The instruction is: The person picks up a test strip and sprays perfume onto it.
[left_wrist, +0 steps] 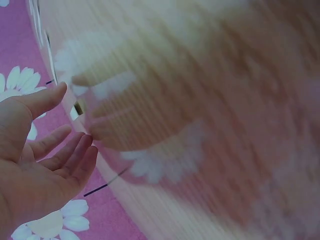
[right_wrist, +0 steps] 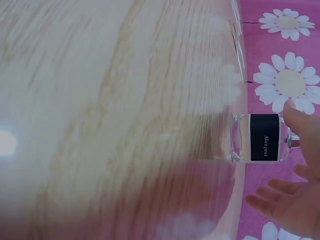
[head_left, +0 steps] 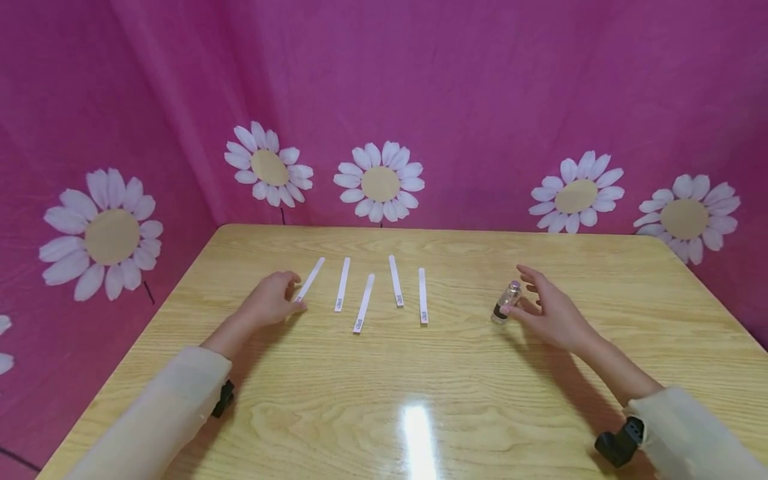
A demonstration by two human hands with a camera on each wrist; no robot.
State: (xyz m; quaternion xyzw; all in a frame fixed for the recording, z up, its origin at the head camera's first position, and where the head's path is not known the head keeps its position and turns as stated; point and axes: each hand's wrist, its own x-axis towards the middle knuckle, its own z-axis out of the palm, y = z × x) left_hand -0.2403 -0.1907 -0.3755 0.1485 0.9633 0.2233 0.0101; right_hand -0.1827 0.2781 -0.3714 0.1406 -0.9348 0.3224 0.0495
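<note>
Several slim white paper strips, like perfume test strips, lie spread on the table [head_left: 384,373], each with small print at its near end. My left hand [head_left: 271,298] is at the near end of the leftmost strip [head_left: 311,279]; in the left wrist view its thumb and fingers are apart and loosely bent. On the right stands a small clear glass perfume bottle [head_left: 507,301] with a black label reading "Alice peter" and a silvery top. My right hand [head_left: 552,317] is beside it, thumb near the bottle's upper part, fingers spread away and not closed round it.
The other strips, among them a middle strip [head_left: 363,303] and a right-hand strip [head_left: 423,297], lie between my hands. Behind the table hangs a magenta curtain [head_left: 468,100] with large white daisies. A bright light reflection [head_left: 418,440] shows on the glossy tabletop.
</note>
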